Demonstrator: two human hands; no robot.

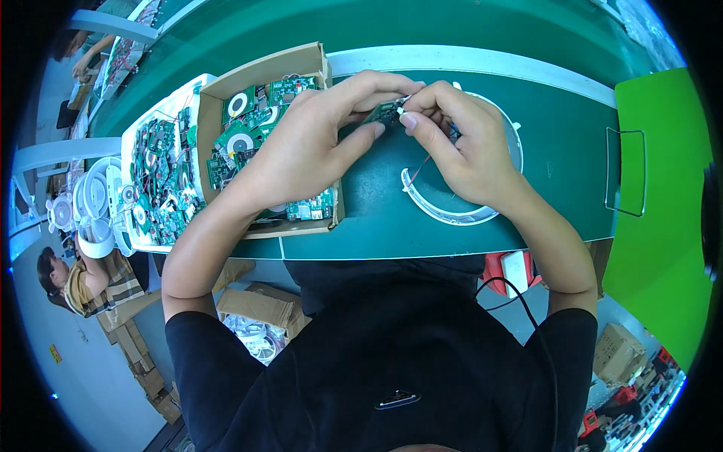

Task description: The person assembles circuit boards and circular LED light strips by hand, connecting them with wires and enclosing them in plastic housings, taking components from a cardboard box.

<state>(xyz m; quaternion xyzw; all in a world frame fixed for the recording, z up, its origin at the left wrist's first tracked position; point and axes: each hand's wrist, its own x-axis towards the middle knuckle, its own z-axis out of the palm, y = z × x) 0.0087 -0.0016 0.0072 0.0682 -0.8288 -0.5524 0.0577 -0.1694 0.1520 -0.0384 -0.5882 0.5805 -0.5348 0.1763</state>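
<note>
My left hand [324, 128] pinches a small green circuit board [385, 113] above the green tabletop. Close against it, my right hand [467, 143] pinches a small white connector [402, 111] at the board's edge; whether it is plugged in I cannot tell. A thin red wire [422, 167] hangs below my right hand toward a white ring-shaped frame [459, 218] on the table. Part of that ring is hidden behind my right hand. Under my left forearm stands a cardboard box [263, 66] holding several green boards with round white coils.
Left of the box is a white tray [129, 218] heaped with circuit boards. White round plastic parts [96, 200] are stacked beyond it. A metal wire handle [626, 172] and a bright green panel [666, 211] lie at the right. Another person [83, 282] sits at the left.
</note>
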